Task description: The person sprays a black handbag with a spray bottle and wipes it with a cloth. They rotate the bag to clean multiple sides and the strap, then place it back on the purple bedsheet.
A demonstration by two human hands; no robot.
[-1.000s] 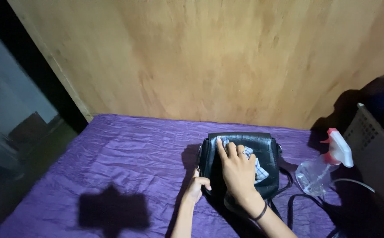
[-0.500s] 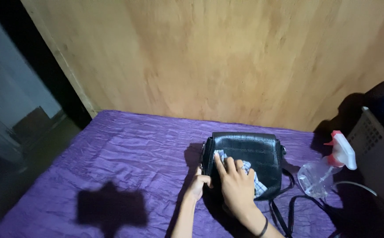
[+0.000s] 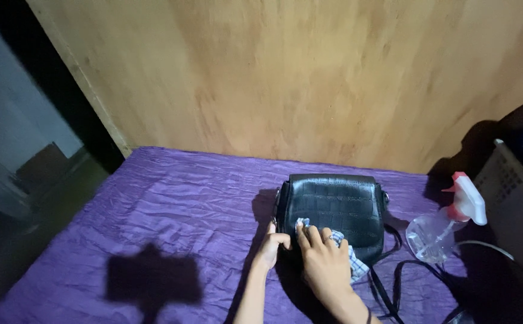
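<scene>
A black leather handbag lies flat on a purple cloth. My right hand rests palm down on the bag's near part, pressing a light checked rag against it. My left hand grips the bag's left near corner with bent fingers. The bag's black strap trails off to the right over the cloth.
A clear spray bottle with a white and red trigger head lies to the right of the bag. A grey perforated crate stands at the far right. A wooden panel wall rises behind. The cloth's left edge drops to a dark floor.
My right hand with the rag has slid from the bag's far part toward me to its near edge. The view has tilted upward, so the bag sits lower in frame.
</scene>
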